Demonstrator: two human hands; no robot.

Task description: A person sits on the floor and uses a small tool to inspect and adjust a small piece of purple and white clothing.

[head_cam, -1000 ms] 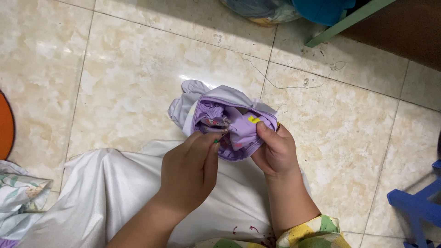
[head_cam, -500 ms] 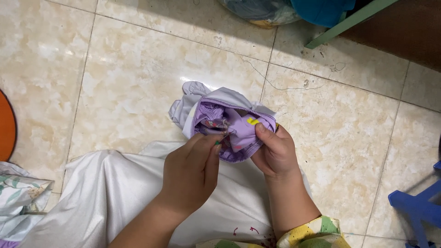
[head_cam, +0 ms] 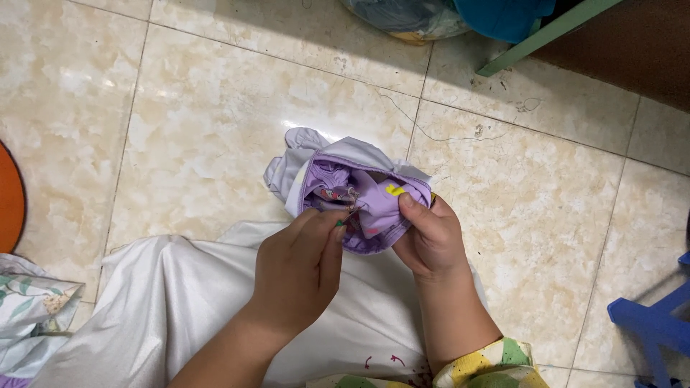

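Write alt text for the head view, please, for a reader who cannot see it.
Two bare hands bunch a small purple garment above white cloth on a beige tiled floor; the left hand pinches its edge, the right hand grips its side.

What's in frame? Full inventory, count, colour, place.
small garment: 1, purple with white edge, bunched at centre, held in both hands
white cloth: 1, white, spread on floor below the hands
patterned cloth: 1, pale floral, bottom left edge
round thing: 1, orange, left edge, mostly cut off
stool: 1, blue, bottom right corner
green bar: 1, top right
floor tiles: beige marble look
left hand: 1, fingertips pinching the garment
right hand: 1, grip on garment's right side
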